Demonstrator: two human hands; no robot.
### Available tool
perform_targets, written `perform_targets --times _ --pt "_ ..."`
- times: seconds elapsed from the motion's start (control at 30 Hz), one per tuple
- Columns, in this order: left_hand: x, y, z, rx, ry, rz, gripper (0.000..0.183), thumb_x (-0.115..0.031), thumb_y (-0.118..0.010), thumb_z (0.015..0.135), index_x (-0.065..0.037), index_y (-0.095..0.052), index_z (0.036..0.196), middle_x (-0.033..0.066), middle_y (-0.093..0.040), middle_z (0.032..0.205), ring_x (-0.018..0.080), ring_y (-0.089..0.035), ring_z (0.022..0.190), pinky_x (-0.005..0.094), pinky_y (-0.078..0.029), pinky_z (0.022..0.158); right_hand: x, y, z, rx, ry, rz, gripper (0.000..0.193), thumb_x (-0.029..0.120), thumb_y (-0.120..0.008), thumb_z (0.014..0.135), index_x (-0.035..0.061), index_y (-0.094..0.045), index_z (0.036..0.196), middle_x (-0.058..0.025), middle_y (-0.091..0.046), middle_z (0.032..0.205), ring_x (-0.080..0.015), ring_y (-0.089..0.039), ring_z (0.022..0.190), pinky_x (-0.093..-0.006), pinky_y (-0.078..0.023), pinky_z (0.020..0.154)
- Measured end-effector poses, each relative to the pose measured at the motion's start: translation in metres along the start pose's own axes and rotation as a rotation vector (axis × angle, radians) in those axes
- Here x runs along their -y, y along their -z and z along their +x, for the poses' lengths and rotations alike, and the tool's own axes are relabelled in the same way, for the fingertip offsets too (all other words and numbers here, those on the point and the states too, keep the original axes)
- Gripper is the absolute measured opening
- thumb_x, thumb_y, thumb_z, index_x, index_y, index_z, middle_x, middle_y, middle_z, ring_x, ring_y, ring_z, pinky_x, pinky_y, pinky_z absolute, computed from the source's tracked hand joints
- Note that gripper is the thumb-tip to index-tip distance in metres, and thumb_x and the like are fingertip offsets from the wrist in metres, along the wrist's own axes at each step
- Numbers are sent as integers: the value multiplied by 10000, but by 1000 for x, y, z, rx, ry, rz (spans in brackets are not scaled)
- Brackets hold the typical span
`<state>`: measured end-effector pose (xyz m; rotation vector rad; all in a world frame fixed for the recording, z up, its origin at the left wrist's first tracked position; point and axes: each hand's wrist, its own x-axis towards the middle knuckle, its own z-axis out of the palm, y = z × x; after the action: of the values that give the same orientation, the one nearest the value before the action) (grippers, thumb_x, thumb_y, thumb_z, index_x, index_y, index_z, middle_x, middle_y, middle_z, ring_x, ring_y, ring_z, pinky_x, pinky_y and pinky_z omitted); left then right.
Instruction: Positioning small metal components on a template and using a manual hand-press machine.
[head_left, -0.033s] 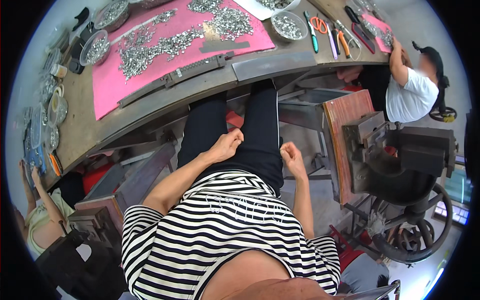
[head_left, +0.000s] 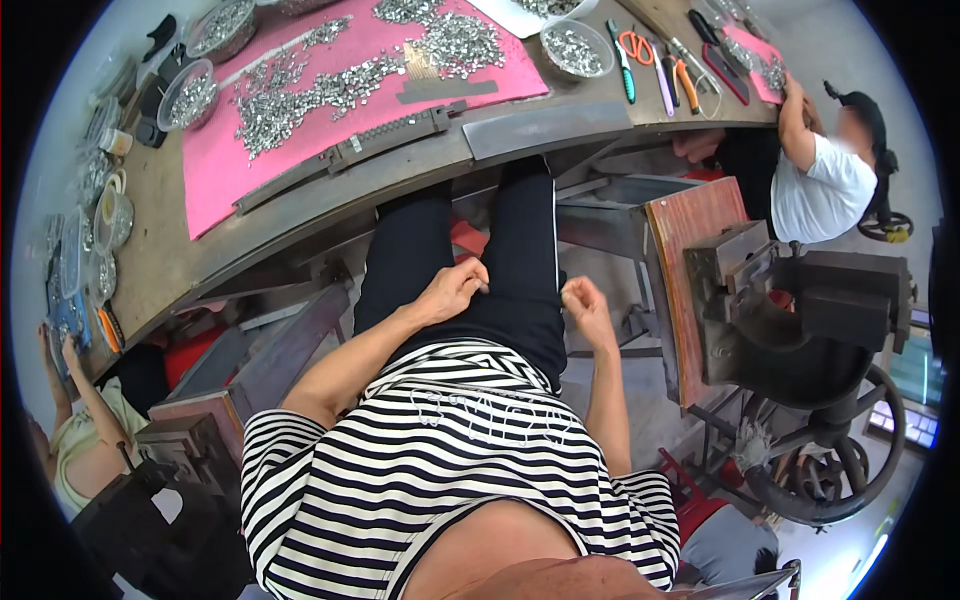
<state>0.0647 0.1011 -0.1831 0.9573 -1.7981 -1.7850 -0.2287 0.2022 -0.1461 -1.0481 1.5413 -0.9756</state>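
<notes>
Head cam, left fisheye | I'm looking steeply down from head height | striped shirt point(head_left: 450, 440) nearest, at bottom; dark trousers point(head_left: 518, 245) mid-frame; workbench point(head_left: 155, 225) farther off, across the top | straight edges bow toward my rim

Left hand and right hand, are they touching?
Apart: the head view shows black trousers in the gap between the left hand and the right hand.

A workbench point(head_left: 160, 215) bears a pink mat point(head_left: 222, 190) (metal pieces point(head_left: 460, 45) atop) and scissors point(head_left: 641, 48).
</notes>
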Motion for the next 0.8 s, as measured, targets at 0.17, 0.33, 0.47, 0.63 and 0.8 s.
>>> perform_targets --times 0.17,0.33,0.47,0.63,0.8 --pt "21 4 58 -351 -54 -206 275 -94 -537 1016 -35 -544 1285 117 -689 1061 163 -676 925 297 -551 776 -13 20 61 -293 98 216 382 94 -654 960 40 -619 1336 -93 -705 1163 -153 -660 1006 -293 -511 910" --pt "17 4 134 -473 42 1 458 -301 -730 888 -37 -638 1251 206 -674 1206 317 -674 1076 403 -533 915 0 -19 136 -172 49 92 416 80 -637 949 44 -607 1362 -45 -704 988 -91 -601 744 -264 -495 669" --pt "8 14 145 -457 112 49 310 -265 -713 888 -66 -695 1125 172 -712 1099 295 -687 1029 400 -524 900 1 -16 154 -243 51 14 135 70 -668 936 33 -679 1066 -11 -684 908 -71 -556 715 -246 -466 668" --pt "14 14 153 -702 -64 33 236 -264 -678 900 -71 -700 1035 124 -719 961 268 -689 924 380 -513 849 13 -26 162 -264 139 175 225 103 -689 931 7 -667 1134 -38 -683 1033 -74 -574 828 -238 -472 748" --pt "10 24 166 -604 128 -168 388 -331 -600 1001 3 -667 1186 76 -709 1170 213 -627 1103 313 -431 991 14 -22 153 -258 103 64 187 113 -722 909 24 -676 1067 -40 -686 979 -95 -605 861 -250 -483 768"
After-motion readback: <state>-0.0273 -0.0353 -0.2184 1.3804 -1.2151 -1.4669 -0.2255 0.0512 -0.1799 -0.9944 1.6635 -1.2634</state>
